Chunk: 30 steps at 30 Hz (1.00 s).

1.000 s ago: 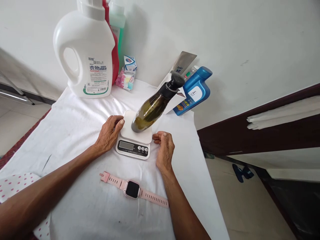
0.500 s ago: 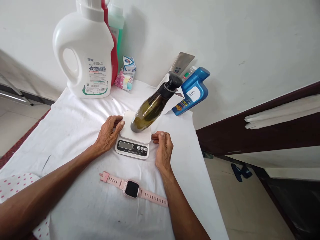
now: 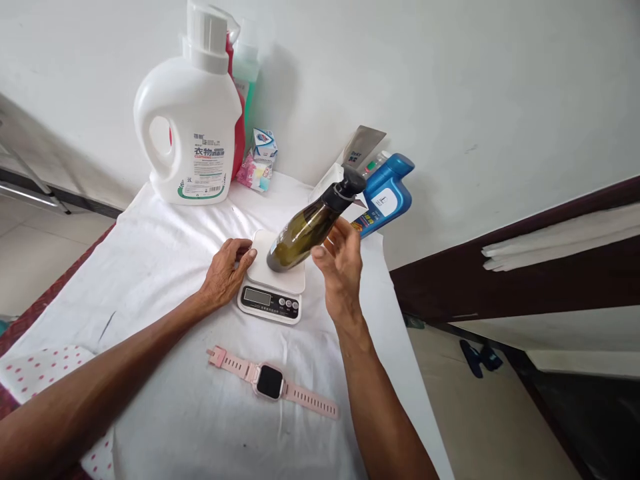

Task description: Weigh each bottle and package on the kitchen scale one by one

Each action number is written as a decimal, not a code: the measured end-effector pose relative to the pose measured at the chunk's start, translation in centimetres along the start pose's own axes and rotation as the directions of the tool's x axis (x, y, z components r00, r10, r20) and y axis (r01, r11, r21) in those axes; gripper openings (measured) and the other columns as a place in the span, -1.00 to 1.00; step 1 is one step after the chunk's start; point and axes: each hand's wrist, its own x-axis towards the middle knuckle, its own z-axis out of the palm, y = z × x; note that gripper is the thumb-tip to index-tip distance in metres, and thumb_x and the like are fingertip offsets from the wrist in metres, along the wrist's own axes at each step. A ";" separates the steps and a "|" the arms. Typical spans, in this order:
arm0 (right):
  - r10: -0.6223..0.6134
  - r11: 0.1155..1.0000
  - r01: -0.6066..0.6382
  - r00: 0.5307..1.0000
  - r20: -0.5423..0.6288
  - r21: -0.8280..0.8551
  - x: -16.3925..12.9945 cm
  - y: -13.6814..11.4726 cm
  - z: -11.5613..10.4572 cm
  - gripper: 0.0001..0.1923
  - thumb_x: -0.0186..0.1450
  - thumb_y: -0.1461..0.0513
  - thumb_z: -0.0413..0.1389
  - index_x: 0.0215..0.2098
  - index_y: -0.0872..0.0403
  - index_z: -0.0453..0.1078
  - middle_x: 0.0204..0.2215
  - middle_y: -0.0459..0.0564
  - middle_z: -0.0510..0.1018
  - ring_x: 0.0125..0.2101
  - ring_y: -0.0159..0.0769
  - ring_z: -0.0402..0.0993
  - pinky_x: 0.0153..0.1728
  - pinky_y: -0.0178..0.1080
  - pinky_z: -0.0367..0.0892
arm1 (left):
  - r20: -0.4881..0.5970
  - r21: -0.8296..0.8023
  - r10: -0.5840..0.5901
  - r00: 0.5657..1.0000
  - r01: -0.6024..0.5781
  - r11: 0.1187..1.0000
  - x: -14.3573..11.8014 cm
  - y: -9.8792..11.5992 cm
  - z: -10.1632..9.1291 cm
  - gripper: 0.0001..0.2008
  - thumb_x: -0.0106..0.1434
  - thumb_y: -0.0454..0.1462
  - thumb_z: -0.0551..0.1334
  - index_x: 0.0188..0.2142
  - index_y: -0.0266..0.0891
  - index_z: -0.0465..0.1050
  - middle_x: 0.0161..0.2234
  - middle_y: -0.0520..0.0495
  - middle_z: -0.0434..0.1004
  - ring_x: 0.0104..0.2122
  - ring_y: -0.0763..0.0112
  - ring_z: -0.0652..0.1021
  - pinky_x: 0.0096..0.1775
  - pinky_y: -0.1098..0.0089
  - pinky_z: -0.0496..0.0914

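The right hand (image 3: 341, 270) is open, its fingers just beside the dark spray bottle (image 3: 306, 229), maybe touching; I cannot tell. The bottle stands on the white scale (image 3: 273, 288). At nine o'clock, the loosely curled left hand (image 3: 226, 273) rests against the scale, likely steadying it.

Left hand (image 3: 226, 275) lies palm down at mid-frame, fingers (image 3: 245, 252) curled; right hand (image 3: 341, 270) is raised just right of centre, fingers (image 3: 345, 235) spread open.
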 end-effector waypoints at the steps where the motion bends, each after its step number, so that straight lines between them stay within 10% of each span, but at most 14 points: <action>1: 0.008 1.000 -0.008 1.000 0.026 0.013 0.6 -0.1 0.5 -0.32 0.21 -0.18 0.37 0.16 -0.11 0.38 0.15 0.03 0.56 0.21 0.04 0.44 0.26 0.15 0.28 | -0.001 -0.004 0.004 1.000 -0.004 1.000 0.0 -0.1 0.0 -0.54 0.46 0.08 0.05 -0.02 -0.22 0.46 -0.03 -0.24 0.55 -0.03 0.13 0.61 0.10 0.06 0.50; 20: -0.047 0.999 0.046 0.998 -0.045 -0.021 3.9 -1.4 3.5 -0.65 0.27 -0.09 0.31 -0.18 -0.05 0.52 -0.27 -0.10 0.55 -0.26 -0.24 0.46 -0.14 -0.12 0.43 | -0.018 -0.019 0.046 0.999 -0.047 0.999 0.0 -0.6 0.3 -0.62 0.48 0.01 0.06 -0.03 -0.20 0.46 -0.06 -0.22 0.56 -0.05 0.15 0.61 0.08 0.07 0.52; 30: -0.009 0.999 0.024 0.940 -0.341 0.040 2.3 -1.2 -1.5 -0.74 0.22 0.01 0.32 -0.32 0.02 0.52 -0.35 -0.10 0.59 -0.26 -0.21 0.52 -0.13 -0.10 0.45 | -0.029 -0.027 0.048 0.998 -0.049 0.998 0.0 -0.8 0.4 -0.64 0.48 0.00 0.06 -0.05 -0.19 0.46 -0.08 -0.21 0.56 -0.05 0.15 0.61 0.07 0.08 0.53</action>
